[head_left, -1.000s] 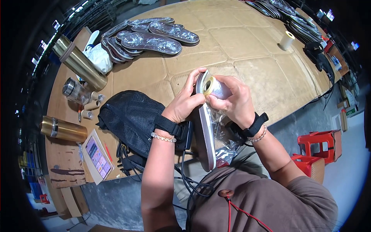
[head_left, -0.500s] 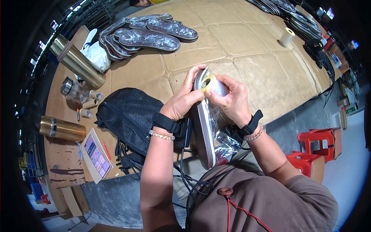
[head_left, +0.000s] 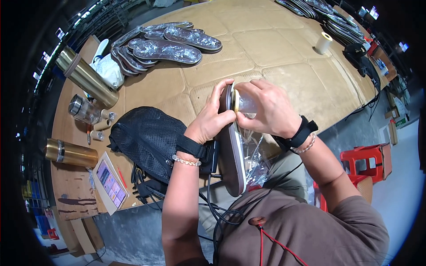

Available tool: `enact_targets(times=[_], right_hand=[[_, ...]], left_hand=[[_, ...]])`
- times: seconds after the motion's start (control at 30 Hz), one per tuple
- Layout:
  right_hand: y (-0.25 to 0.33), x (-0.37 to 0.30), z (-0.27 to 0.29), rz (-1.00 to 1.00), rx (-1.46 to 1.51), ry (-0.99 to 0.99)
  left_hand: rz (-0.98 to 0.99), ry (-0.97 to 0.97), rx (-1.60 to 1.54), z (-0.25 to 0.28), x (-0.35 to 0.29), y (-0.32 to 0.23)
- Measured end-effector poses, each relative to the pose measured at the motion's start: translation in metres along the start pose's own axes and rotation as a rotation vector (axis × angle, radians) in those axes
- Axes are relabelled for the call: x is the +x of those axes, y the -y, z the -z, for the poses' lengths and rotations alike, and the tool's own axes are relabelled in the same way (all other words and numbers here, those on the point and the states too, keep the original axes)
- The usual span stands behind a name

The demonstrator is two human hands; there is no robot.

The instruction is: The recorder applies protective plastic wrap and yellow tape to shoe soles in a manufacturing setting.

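Left hand: my left hand (head_left: 208, 122) grips the insole (head_left: 231, 146) from its left edge, fingers curled over the toe end and thumb on the near face.
Right hand: my right hand (head_left: 266, 108) is clenched around a tape roll (head_left: 242, 103), pressing it against the top of the insole.
Insole: I see it held on edge above the near table rim, toe away from me and heel hanging past the rim toward my chest; both hands meet at its toe.
Wrapper: a clear plastic bag (head_left: 255, 153) hangs crumpled just right of the insole, under my right wrist.
Near left: a black mesh bag (head_left: 144, 142) lies just beside my left wrist, with cables spilling over the table (head_left: 284, 66) edge below it.
Near corner: a small device with a lit screen (head_left: 111, 184) sits at the rim, and a gold flask (head_left: 71, 153) lies on its side near it.
Left side: a glass jar (head_left: 84, 109) and a taller gold flask (head_left: 86, 77) crowd that edge, so I see little room there.
Ahead: beyond my hands the padded tabletop lies open across its middle.
Far left: a pile of insoles (head_left: 168, 42) in clear wrap.
Far right: a white tape roll (head_left: 323, 43) stands alone, with more stacked insoles (head_left: 324, 17) along the far rim.
Off the table: a red stool (head_left: 366, 157) stands on the floor to my right.
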State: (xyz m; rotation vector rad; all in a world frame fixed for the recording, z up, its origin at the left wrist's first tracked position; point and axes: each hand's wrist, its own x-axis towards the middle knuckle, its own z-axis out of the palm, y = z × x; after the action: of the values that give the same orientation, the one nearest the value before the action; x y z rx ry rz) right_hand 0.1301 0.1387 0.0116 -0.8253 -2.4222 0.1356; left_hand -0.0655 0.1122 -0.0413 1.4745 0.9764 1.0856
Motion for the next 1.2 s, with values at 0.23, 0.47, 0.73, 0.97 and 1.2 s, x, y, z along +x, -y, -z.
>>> enact_targets(times=[0.23,0.47,0.73,0.97,1.2], right_hand=[[0.003,0.010,0.010,0.095,-0.046,0.072],[-0.007,0.006,0.004,0.184,-0.078,0.038],[-0.017,-0.001,-0.019,0.050,0.231,-0.064],[-0.014,-0.001,-0.027,-0.098,0.445,-0.028],[-0.013,-0.002,-0.033,-0.199,0.518,-0.059]], left_hand=[[0.002,-0.064,0.092,0.001,0.000,0.008],[0.030,-0.031,0.168,0.001,0.001,0.000],[0.022,-0.032,0.076,-0.002,0.000,-0.003],[0.027,-0.006,-0.025,0.001,-0.002,-0.001],[0.040,-0.012,-0.012,0.001,-0.003,-0.007]])
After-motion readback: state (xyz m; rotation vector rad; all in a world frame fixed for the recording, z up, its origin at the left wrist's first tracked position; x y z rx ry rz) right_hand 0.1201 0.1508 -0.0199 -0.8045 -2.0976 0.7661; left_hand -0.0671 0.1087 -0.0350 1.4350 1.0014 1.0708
